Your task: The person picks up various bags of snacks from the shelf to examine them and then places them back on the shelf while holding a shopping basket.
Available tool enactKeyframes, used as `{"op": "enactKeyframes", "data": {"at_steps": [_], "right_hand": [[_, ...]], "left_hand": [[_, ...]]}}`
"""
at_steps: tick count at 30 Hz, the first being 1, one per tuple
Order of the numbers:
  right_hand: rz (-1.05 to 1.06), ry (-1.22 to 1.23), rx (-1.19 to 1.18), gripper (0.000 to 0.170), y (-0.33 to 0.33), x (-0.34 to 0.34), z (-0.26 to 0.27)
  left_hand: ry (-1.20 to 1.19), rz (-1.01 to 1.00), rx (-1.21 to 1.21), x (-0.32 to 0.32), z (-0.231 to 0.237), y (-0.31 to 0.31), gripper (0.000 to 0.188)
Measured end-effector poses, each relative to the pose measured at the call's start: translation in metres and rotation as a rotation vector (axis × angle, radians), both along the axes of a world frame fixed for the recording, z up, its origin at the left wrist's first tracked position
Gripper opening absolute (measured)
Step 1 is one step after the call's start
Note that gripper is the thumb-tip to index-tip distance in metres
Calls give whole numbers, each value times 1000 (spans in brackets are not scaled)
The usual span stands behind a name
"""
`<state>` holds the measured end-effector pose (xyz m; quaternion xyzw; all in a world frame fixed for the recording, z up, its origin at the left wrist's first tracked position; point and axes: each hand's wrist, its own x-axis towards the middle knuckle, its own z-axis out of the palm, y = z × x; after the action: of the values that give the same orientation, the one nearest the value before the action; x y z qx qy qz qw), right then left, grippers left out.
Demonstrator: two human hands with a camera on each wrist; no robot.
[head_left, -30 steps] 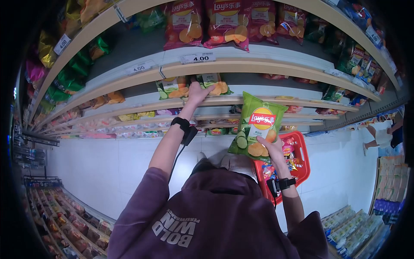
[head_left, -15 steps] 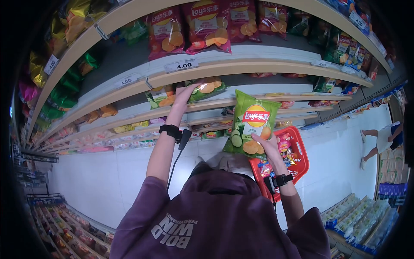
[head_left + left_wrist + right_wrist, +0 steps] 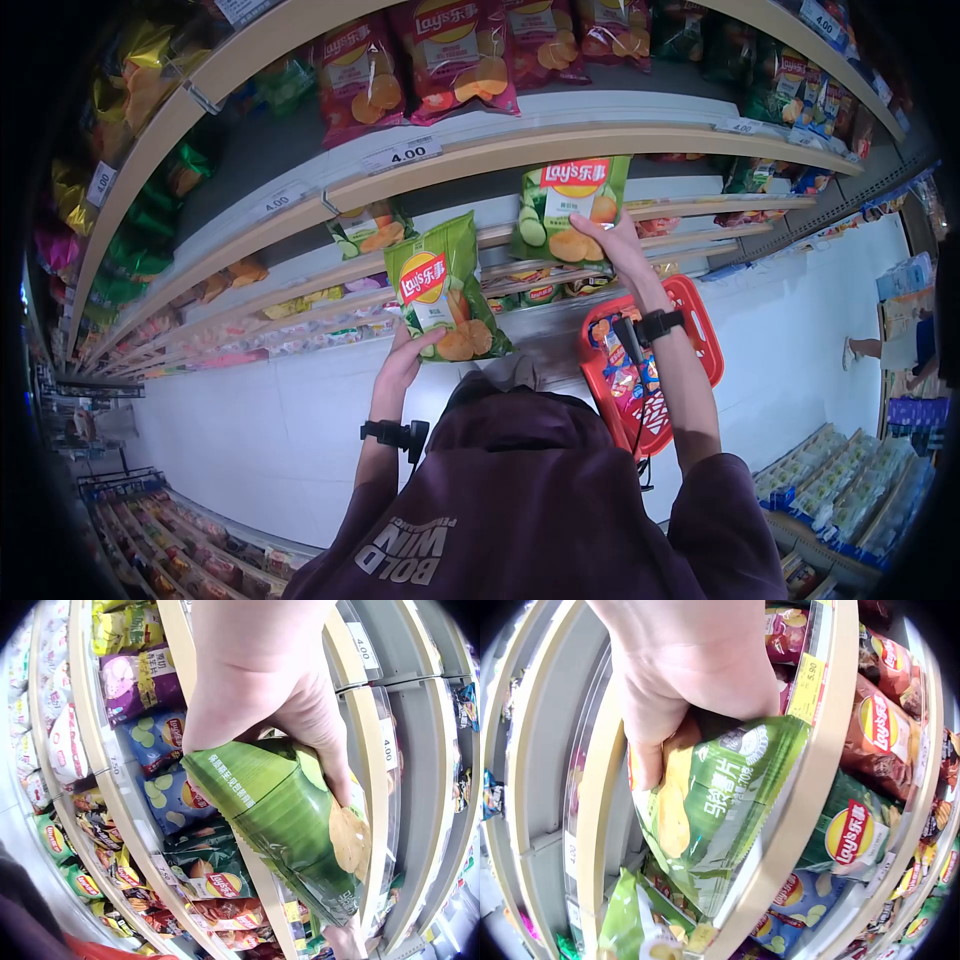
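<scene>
In the head view the left hand (image 3: 398,366) pinches the lower left of a green Lay's bag (image 3: 440,290), held upright in front of the shelves. The right hand (image 3: 615,245) grips a second green Lay's bag (image 3: 570,210) by its lower right side, higher up by a shelf edge. Another green bag (image 3: 368,228) lies on the shelf behind. Close up in the left wrist view, the left hand (image 3: 262,690) grips the green bag (image 3: 285,817). The right wrist view has the right hand (image 3: 690,660) gripping its bag (image 3: 712,795); its palm side is hidden.
A red basket (image 3: 708,335) with several snack packs stands on the floor at the right. Red Lay's bags (image 3: 455,60) fill the shelf above price tags (image 3: 402,153). Part of another person (image 3: 925,350) shows at the far right.
The left hand has come away from the shelf, down toward the body, with a green bag in it. The right hand has lifted its bag up toward the shelf edge.
</scene>
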<state>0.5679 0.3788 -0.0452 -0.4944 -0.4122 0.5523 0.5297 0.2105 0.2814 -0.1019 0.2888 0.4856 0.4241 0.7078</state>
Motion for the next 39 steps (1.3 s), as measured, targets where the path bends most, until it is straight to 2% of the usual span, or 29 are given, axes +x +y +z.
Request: {"op": "enactKeyframes", "data": {"at_steps": [4,5,7,8,11,12,15,16,19,20,21,23,25,26,27,29,31,33,35,37,39], "right_hand": [[65,94,-32,49,64,-5,-8],[144,48,-90,44,79,-2,-11],[194,110,-117,42,100,-5,-17],[175,89,-229,43,105,-2,-16],[270,115,-168,42,123,1,-24],[292,70,-65,43,131,6,-30],[417,-86,-129,46,152,17,-40],[421,-5,-261,48,141,13,-22],[492,-348,-166,54,140,19,-23],[375,-469,-229,56,141,22,-38],[212,-512,-195,55,151,31,-73],[155,-714,47,67,121,29,-40],[-105,-876,-26,55,100,29,-43],[-298,-730,54,43,66,7,-19],[-344,-649,347,37,46,-3,-18],[-146,-643,301,35,6,-24,8],[17,-670,439,33,-14,-38,18],[27,-889,689,32,-18,-48,33],[143,-944,657,27,-19,-59,48],[222,-806,566,22,-16,-73,46],[260,-742,530,19,-13,-77,47]], "left_hand": [[-29,80,-11,-2,1,-15,67],[-36,97,-8,-2,1,-17,66],[-62,112,-9,-2,0,-21,63],[-76,120,-10,-1,1,-23,61],[-64,96,45,2,10,-29,56],[-44,96,44,1,12,-30,55],[-4,98,33,-1,13,-34,53],[-8,100,28,-2,12,-34,53],[-6,88,32,0,9,-31,53],[-3,83,35,1,8,-30,54],[5,85,55,3,8,-28,54],[17,93,88,10,9,-22,55],[112,35,96,16,14,-18,57],[158,7,104,19,17,-13,58],[229,-19,125,24,18,-10,58],[372,-88,170,35,20,-3,60],[449,-160,301,48,33,4,66],[547,-236,464,58,32,11,68],[668,-278,529,65,28,15,75],[817,-302,597,69,25,17,76],[855,-291,615,71,23,18,77]]}}
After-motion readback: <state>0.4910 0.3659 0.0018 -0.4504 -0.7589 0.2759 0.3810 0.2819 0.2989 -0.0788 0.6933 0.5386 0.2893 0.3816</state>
